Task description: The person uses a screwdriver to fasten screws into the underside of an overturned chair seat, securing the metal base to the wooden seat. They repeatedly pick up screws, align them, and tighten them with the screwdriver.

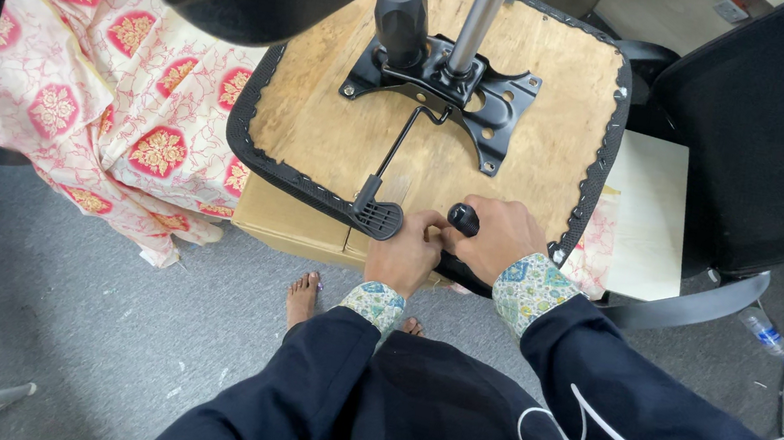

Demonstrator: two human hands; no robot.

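Bracket (440,85) was already on the seat (520,166); right hand (500,239) gripped a screwdriver (464,219), left hand (408,252) pinched its tip, edge bit unfinished.

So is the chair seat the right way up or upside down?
Upside down. The chair seat shows its bare wooden underside, with the black metal mounting plate and lever facing up. Both hands work at its near edge.

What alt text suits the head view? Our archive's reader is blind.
Both hands meet at the near edge of an upturned plywood chair seat: the right hand grips a black tool handle, the left hand steadies beside it. A black metal mechanism plate and patterned cloth lie beyond.
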